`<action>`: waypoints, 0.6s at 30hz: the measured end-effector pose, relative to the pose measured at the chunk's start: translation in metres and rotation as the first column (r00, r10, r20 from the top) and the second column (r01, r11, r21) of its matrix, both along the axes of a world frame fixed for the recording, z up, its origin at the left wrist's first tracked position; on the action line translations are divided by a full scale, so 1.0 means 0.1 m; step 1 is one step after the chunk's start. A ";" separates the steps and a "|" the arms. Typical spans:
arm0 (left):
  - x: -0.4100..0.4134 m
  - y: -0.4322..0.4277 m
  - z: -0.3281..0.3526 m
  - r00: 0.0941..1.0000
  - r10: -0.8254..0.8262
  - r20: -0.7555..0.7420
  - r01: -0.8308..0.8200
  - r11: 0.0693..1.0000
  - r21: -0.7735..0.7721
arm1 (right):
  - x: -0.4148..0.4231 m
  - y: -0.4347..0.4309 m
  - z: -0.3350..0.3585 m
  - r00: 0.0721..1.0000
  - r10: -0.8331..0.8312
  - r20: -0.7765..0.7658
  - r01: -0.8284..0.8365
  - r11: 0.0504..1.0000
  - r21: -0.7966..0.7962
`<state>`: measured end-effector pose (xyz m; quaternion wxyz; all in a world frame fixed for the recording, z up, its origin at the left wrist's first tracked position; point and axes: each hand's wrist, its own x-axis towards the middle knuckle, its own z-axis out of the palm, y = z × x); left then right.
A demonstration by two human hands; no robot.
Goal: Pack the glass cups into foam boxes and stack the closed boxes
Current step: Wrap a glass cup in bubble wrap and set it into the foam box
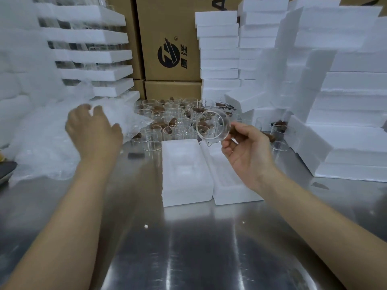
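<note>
My right hand [247, 151] pinches a glass cup [212, 126] by its brown handle, thumb and fingers curled round the handle while the clear bowl sticks out to the left of my knuckles. The cup is tipped on its side, its round mouth facing me and its small spout pointing down. It hangs in the air above the far end of the right foam half [226, 185], touching neither the foam nor the table. Just left of that half, side by side with it, lies the left foam half [184, 172], also open with its hollow facing up. Both rest on the steel table [188, 248], between my two forearms. My left hand [92, 130] is well apart from the cup, stretched out over the heap of bubble wrap [41, 143] with its back to me and its fingers spread and loosely bent. It is blurred, and I cannot tell whether the fingertips touch the wrap. Behind the foam halves stands a crowd of other glass cups [171, 116] with brown handles. Stacks of closed foam boxes [345, 101] rise on my right, cardboard cartons [171, 38] stand at the back, and foam trays [94, 36] are layered on my left.
</note>
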<state>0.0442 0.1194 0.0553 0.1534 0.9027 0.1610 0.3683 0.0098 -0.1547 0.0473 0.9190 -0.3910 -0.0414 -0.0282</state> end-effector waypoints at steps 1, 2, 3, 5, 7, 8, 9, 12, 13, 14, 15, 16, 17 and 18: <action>0.01 0.07 -0.03 0.991 0.062 -0.117 -0.066 0.997 -0.033 | 0.00 0.00 0.00 1.000 0.003 0.000 -0.003 1.000 -0.008; 0.02 0.13 -0.06 0.973 0.094 -0.211 -0.108 0.993 -0.057 | 0.00 0.00 0.00 1.000 0.006 0.000 -0.006 1.000 -0.015; 0.03 0.17 -0.08 0.957 0.105 -0.271 -0.128 0.989 -0.071 | 0.00 -0.01 0.00 1.000 0.007 0.000 -0.007 1.000 -0.022; 0.04 0.23 -0.11 0.948 0.098 -0.303 -0.128 0.988 -0.081 | 0.00 -0.01 -0.01 1.000 0.009 -0.004 -0.009 0.999 -0.035; 0.07 0.26 -0.13 0.954 0.109 -0.278 -0.134 0.988 -0.073 | 0.00 -0.01 -0.01 1.000 0.014 -0.004 -0.014 0.999 -0.044; 0.08 0.27 -0.13 0.959 0.119 -0.256 -0.140 0.988 -0.064 | 0.00 -0.01 -0.01 1.000 0.017 -0.005 -0.017 0.999 -0.046; 0.09 0.27 -0.14 0.965 0.128 -0.227 -0.145 0.988 -0.058 | 0.00 -0.01 -0.02 1.000 0.019 -0.005 -0.019 0.999 -0.046; 0.09 0.27 -0.13 0.985 0.137 -0.100 -0.143 0.988 -0.052 | 0.00 -0.02 -0.02 1.000 0.024 -0.006 -0.024 0.999 -0.047; 0.09 0.27 -0.13 0.988 0.135 -0.071 -0.140 0.988 -0.064 | 0.00 -0.02 -0.02 1.000 0.024 -0.007 -0.025 0.998 -0.051; 0.10 0.28 -0.15 0.989 0.129 -0.075 -0.136 0.987 -0.088 | 0.00 -0.02 -0.02 1.000 0.024 -0.010 -0.025 0.998 -0.055; 0.10 0.30 -0.17 0.988 0.121 -0.100 -0.132 0.984 -0.116 | 0.00 -0.02 -0.02 1.000 0.023 -0.013 -0.024 0.998 -0.056; 0.11 0.34 -0.20 0.986 0.114 -0.121 -0.131 0.981 -0.145 | 0.00 -0.02 -0.02 1.000 0.023 -0.015 -0.024 0.998 -0.056; 0.11 0.38 -0.23 0.986 0.110 -0.123 -0.131 0.976 -0.171 | 0.00 -0.02 -0.02 1.000 0.023 -0.018 -0.024 0.998 -0.057; 0.11 0.42 -0.25 0.988 0.111 -0.107 -0.130 0.973 -0.192 | 0.01 -0.02 -0.02 0.999 0.024 -0.021 -0.025 0.998 -0.060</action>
